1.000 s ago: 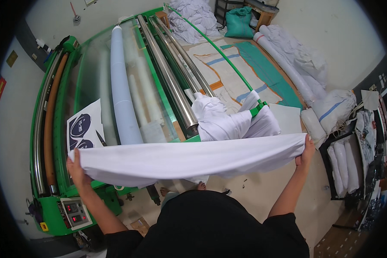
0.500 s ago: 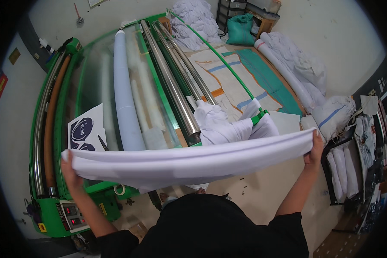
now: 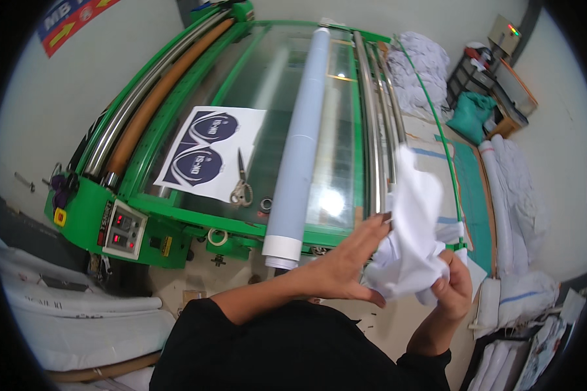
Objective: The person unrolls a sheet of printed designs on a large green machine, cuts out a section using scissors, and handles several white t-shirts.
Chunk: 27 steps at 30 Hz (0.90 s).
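A bunched white cloth (image 3: pixel 414 228) hangs in front of me, right of the middle, with one fold standing up above the rest. My right hand (image 3: pixel 455 292) is closed on its lower right side, thumb and fingers pinching the fabric. At the cloth's left side is my left hand (image 3: pixel 347 264), thumb and fingers spread wide apart around the bunch. Its fingertips meet the edge of the fabric and are partly hidden. Beyond my left hand, a long pale blue roll (image 3: pixel 300 150) lies across the glass top of a green machine (image 3: pixel 241 218).
Scissors (image 3: pixel 242 186) and a white sheet with dark blue printed shapes (image 3: pixel 209 153) lie on the glass. A control panel (image 3: pixel 125 228) sits at the machine's near left corner. Metal rollers (image 3: pixel 366 117) and a green rod (image 3: pixel 440 130) run along its right side. White rolls (image 3: pixel 91 326) lie lower left.
The cloth was stretched wide between both hands and is now bunched together. My left hand has come right, toward the right hand. The view has turned left, showing more of the machine.
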{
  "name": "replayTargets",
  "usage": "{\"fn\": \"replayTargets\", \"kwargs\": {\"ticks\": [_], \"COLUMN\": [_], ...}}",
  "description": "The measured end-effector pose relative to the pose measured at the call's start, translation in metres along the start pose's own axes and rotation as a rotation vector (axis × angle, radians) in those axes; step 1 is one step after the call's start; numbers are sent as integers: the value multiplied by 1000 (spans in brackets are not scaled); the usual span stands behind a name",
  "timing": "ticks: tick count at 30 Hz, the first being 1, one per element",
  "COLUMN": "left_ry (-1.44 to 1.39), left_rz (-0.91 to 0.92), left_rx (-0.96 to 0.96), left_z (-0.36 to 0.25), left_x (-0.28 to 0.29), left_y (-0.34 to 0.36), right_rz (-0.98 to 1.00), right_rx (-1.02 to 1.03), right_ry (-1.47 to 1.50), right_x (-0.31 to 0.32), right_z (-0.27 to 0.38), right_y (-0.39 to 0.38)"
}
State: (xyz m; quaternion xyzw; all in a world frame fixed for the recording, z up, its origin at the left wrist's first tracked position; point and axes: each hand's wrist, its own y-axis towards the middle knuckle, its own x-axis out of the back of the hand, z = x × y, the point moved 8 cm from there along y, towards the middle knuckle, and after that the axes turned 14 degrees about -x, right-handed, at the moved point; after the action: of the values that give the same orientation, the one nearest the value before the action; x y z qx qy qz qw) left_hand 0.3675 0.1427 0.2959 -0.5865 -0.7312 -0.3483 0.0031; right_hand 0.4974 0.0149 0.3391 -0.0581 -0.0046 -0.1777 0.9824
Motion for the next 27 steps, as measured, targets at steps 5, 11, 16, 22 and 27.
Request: {"fn": "replayTargets", "kwargs": {"ticks": [5,11,16,22,27], "left_ry": [-447,-44,-744,-1234,-1010], "left_rz": [-17,170,391,-225,-653], "left_rx": [-5,-188,14,-60,-101], "left_z": [-27,-30,-44,-39,-29], "left_x": [45,101,123,238,332], "left_y": [-26,-67,-144,-242,-320], "right_rz": [-45,-41,231,78,-218], "right_rx": [-53,115,-84,-531,-447], "right_ry": [-65,-338,-494,-929,-512], "right_x": [-69,-151,-198,-214,-211], "right_z": [23,43,27,-52,-35], "right_y": [-7,-17,-11,-38,-65]}}
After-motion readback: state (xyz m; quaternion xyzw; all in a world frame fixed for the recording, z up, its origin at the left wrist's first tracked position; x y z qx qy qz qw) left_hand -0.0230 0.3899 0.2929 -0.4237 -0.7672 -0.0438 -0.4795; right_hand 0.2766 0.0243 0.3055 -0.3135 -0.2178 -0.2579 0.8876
